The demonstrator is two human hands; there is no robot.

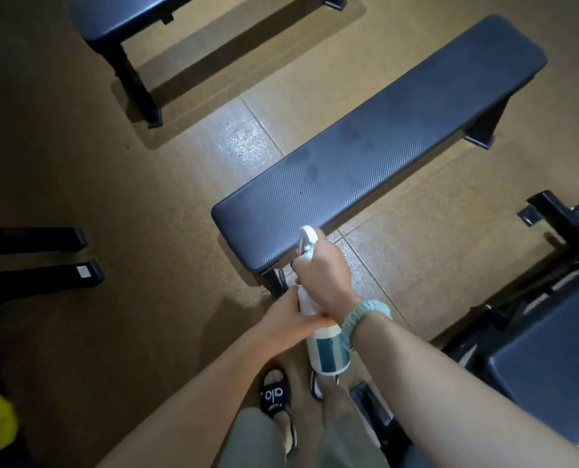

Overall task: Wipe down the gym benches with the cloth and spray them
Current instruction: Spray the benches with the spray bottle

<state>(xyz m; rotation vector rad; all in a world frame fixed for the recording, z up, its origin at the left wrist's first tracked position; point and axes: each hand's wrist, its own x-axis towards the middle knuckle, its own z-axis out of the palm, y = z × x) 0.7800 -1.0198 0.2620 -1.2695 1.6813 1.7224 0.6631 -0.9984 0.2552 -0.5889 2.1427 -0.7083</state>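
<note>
Here, taking the flat bench [379,143] in the middle as the landmark, the far left edge shows a yellow object [1,420] low in the corner, too cut off to name, and above it two dark frame feet [62,255] lying on the brown rubber floor [78,146], well apart from the bench. Up and to the left of the bench stands a second bench [119,18], its black leg and foot bar reaching toward the tiled strip between the two. The flat bench itself runs diagonally from its near end by the hands to its far end at upper right; its dark ribbed pad carries faint smudges.

Just at the bench's near end, the person holds a white spray bottle [321,336] with a teal label, tilted, nozzle toward the pad. What is inside it cannot be seen. The left hand [291,319] is wrapped around the bottle's neck from the left. The right hand [325,275] is clenched around the trigger head, above the left hand, with a pale green scrunchie [365,319] on its wrist. No cloth can be made out.

Below the bottle, a black slide sandal [276,396] stands on the floor. To the right of the bench, black equipment with another dark pad [547,376] fills the corner.
</note>
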